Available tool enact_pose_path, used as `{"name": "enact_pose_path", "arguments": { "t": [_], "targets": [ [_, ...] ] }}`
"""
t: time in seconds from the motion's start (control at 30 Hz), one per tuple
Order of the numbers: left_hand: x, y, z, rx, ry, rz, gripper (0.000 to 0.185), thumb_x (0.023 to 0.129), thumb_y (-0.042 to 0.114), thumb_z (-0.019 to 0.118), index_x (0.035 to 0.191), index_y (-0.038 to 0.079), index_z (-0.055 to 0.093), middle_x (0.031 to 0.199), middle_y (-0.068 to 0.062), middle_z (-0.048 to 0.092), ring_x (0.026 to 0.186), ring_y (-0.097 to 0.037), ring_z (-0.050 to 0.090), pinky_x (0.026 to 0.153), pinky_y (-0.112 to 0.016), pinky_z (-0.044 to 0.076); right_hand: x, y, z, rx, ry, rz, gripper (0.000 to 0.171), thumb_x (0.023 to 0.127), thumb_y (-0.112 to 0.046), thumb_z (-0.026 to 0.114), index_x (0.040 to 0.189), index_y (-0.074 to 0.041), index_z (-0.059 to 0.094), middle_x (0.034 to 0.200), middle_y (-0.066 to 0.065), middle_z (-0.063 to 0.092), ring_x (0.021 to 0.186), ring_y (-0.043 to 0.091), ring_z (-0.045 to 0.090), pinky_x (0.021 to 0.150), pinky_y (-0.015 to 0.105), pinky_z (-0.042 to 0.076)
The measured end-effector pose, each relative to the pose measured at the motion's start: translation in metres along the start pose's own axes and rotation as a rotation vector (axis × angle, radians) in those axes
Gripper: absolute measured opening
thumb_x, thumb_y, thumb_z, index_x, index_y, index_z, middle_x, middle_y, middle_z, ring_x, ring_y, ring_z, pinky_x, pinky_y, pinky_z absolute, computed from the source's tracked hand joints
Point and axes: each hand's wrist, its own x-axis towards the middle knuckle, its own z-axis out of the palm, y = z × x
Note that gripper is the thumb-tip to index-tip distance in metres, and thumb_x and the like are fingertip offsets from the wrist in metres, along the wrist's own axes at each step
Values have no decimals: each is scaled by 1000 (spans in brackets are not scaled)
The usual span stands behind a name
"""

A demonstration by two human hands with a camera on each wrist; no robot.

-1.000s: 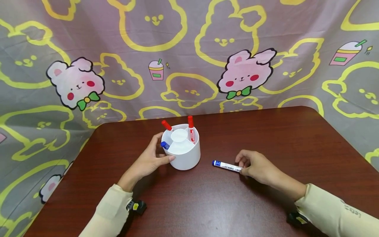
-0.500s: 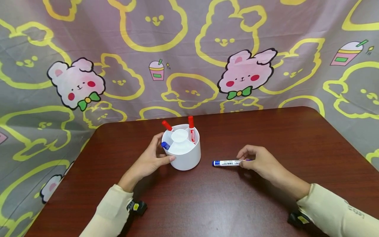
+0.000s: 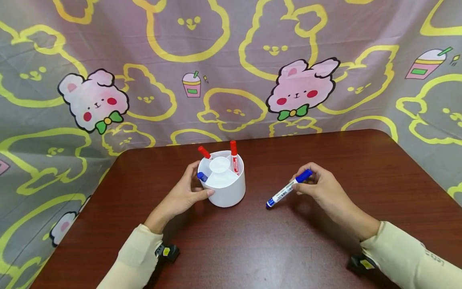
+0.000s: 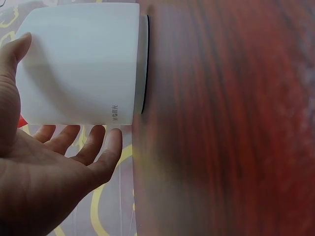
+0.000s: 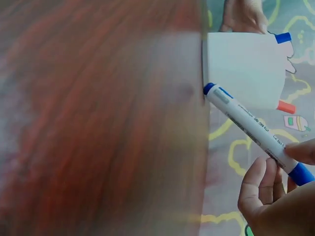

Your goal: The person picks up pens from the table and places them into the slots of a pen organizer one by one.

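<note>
A round white pen holder [image 3: 227, 194] with compartments stands on the table. My left hand [image 3: 182, 193] holds it from the left, thumb on the near side and fingers round the back; the left wrist view shows thumb and fingers on opposite sides of its wall [image 4: 81, 64]. Inside the holder are two red-capped markers [image 3: 234, 148] and a blue-ended marker [image 3: 202, 176]. To the right, my right hand [image 3: 323, 190] pinches a white-and-blue whiteboard marker [image 3: 281, 194] near its blue cap. That marker slants, cap up toward the right, its other end [image 5: 210, 88] pointing down-left.
The dark reddish-brown wooden table [image 3: 231, 249] runs back to a curtain [image 3: 231, 72] printed with cartoon rabbits and drink cups. Dark devices [image 3: 171, 253] are strapped at both wrists, below pale sleeves [image 3: 131, 253].
The right hand has raised the marker's capped end, turning it from nearly flat to a steep slant. That hand has risen slightly. The left hand and holder have stayed put.
</note>
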Motion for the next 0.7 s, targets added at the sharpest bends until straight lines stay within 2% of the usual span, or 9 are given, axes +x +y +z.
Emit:
{"name": "enact_pose_path", "arguments": {
  "t": [0.13, 0.27, 0.47, 0.7],
  "targets": [
    [0, 0, 0, -3, 1, 1, 92, 91, 15, 82, 161, 14, 22, 157, -16, 43, 131, -37, 52, 104, -44, 54, 1, -4, -1, 167, -15, -32, 21, 92, 8, 73, 106, 0, 60, 94, -7, 77, 88, 9, 72, 79, 25, 63],
    [0, 1, 1, -4, 0, -2, 92, 92, 15, 82, 161, 14, 22, 158, -15, 43, 131, -37, 52, 103, -43, 54, 2, -10, -1, 273, -33, -48, 19, 93, 7, 72, 106, -3, 62, 97, -3, 79, 91, 11, 75, 82, 29, 63],
    [0, 0, 1, -17, -6, 3, 92, 92, 15, 82, 161, 14, 21, 159, -15, 43, 132, -38, 52, 103, -43, 54, 4, -22, 1, 333, -44, -72, 20, 96, 0, 73, 113, -2, 62, 104, -2, 79, 97, 13, 74, 85, 30, 62],
    [1, -1, -1, -57, -24, 3, 93, 92, 13, 81, 161, 14, 19, 163, -13, 41, 141, -40, 49, 112, -52, 50, 9, -32, 3, 403, -55, -112, 24, 97, 1, 71, 118, -1, 60, 108, 1, 78, 101, 15, 75, 87, 30, 62]
  ]
}}
